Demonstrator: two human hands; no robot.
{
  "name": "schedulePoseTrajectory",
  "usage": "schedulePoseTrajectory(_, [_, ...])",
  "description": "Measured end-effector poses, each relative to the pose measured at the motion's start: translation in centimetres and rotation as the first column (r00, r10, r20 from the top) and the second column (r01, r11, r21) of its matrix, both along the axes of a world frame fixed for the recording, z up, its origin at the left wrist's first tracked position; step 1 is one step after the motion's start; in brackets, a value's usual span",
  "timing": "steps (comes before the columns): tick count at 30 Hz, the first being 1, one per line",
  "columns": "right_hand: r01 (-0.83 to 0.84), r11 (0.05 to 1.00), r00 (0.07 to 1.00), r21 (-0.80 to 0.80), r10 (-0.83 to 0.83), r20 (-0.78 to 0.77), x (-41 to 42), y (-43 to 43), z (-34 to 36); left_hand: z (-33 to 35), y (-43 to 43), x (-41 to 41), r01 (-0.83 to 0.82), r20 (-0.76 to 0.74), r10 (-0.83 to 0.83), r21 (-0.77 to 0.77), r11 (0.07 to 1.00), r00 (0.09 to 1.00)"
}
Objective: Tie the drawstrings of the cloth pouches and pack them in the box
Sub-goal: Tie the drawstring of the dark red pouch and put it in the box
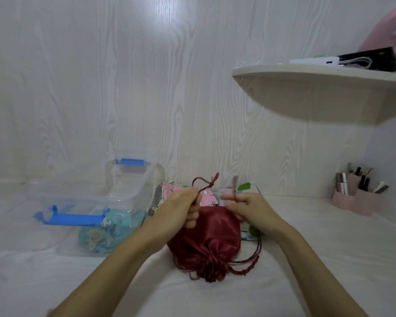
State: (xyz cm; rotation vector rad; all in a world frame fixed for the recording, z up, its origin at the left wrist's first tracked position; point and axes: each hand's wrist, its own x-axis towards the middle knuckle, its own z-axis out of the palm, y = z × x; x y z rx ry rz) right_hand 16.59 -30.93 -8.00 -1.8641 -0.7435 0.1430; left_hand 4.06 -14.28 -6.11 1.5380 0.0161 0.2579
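Now: both hands on the cords of the dark red pouch

Right at the middle of the white table (55,282) lies the dark red pouch (206,243), its gathered mouth turned to the near side and its body reaching away under the hands. The left hand (183,209) hovers over the pouch's far left part with its fingers curled tight round a red drawstring (206,182), whose looped end stands up above the fist. The right hand (245,207), just to the right and apart from the left, pinches a second cord end (234,186) between thumb and fingers; that end is blurred. More red cord trails out on the table from the puckered mouth to the near right.

Behind the hands lie a pink patterned pouch (207,195) and, to its right, a white pouch with green leaves (245,186), partly hidden by the right hand and the red pouch. To the left stands the clear plastic box (124,197) with blue latches, and a light blue pouch (108,232) shows through its near wall. A grey striped cloth (156,199) lies between the box and the pink pouch.

At the far right sits a pink organiser (357,200) holding small cosmetics, and above it a pale shelf (318,92) juts from the wall.
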Motion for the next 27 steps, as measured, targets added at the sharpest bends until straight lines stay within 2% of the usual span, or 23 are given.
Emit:
schedulePoseTrajectory(2, [-0.165, 0.963, 0.985, -0.212, 0.173, 0.017, -1.5, 1.8, 1.1, 0.8, -1.0, 0.7, -0.064, 0.126, 0.050, 0.107, 0.992, 0.991])
schedulePoseTrajectory(3, [-0.226, 0.937, 0.972, -0.266, 0.234, -0.003, -2.1, 2.5, 1.4, 1.1, -1.3, 1.0, -0.116, 0.175, 0.085, 0.177, 0.977, 0.981])
schedulePoseTrajectory(6, [-0.394, 0.888, 0.918, -0.238, 0.369, -0.145, -3.4, 3.2, 1.7, 1.4, -1.3, 2.2, -0.214, 0.233, 0.156, 0.250, 0.944, 0.960])
schedulePoseTrajectory(9, [-0.497, 0.861, 0.858, -0.109, 0.468, -0.211, -3.8, 3.3, 1.0, 1.0, -1.1, 2.9, -0.117, 0.093, 0.099, 0.211, 0.970, 0.991])
schedulePoseTrajectory(14, [-0.363, 0.929, 0.924, -0.068, 0.350, -0.156, -3.5, 3.8, -0.9, -0.3, -0.7, 2.9, 0.052, -0.116, -0.037, 0.126, 0.991, 0.993])
schedulePoseTrajectory(18, [-0.234, 0.972, 0.962, 0.019, 0.234, -0.140, -3.6, 4.5, -1.8, -0.6, -0.9, 2.8, 0.080, -0.150, -0.065, 0.098, 0.992, 0.986])
schedulePoseTrajectory(20, [-0.196, 0.978, 0.965, 0.075, 0.206, -0.162, -3.6, 4.5, -2.3, -0.5, -1.0, 2.6, 0.057, -0.150, -0.028, 0.188, 0.981, 0.988])
schedulePoseTrajectory(21, [-0.178, 0.978, 0.964, 0.109, 0.195, -0.179, -3.4, 4.5, -2.5, -0.6, -0.8, 2.5, 0.015, -0.124, 0.024, 0.309, 0.951, 0.992])
schedulePoseTrajectory(23, [-0.118, 0.982, 0.967, 0.146, 0.148, -0.210, -3.0, 4.2, -2.7, -1.6, -0.1, 2.7, -0.081, 0.011, 0.092, 0.572, 0.816, 0.996])
schedulePoseTrajectory(24, [-0.087, 0.984, 0.968, 0.157, 0.121, -0.219, -2.6, 4.0, -2.7, -2.3, 0.3, 3.0, -0.137, 0.090, 0.103, 0.638, 0.758, 0.991])
schedulePoseTrajectory(25, [-0.065, 0.982, 0.968, 0.175, 0.105, -0.230, -2.4, 3.8, -2.8, -2.9, 0.4, 3.3, -0.181, 0.145, 0.114, 0.653, 0.735, 0.983])
schedulePoseTrajectory(27, [-0.035, 0.973, 0.962, 0.227, 0.094, -0.255, -2.1, 3.5, -2.7, -3.8, 0.5, 3.6, -0.189, 0.172, 0.105, 0.604, 0.774, 0.980])
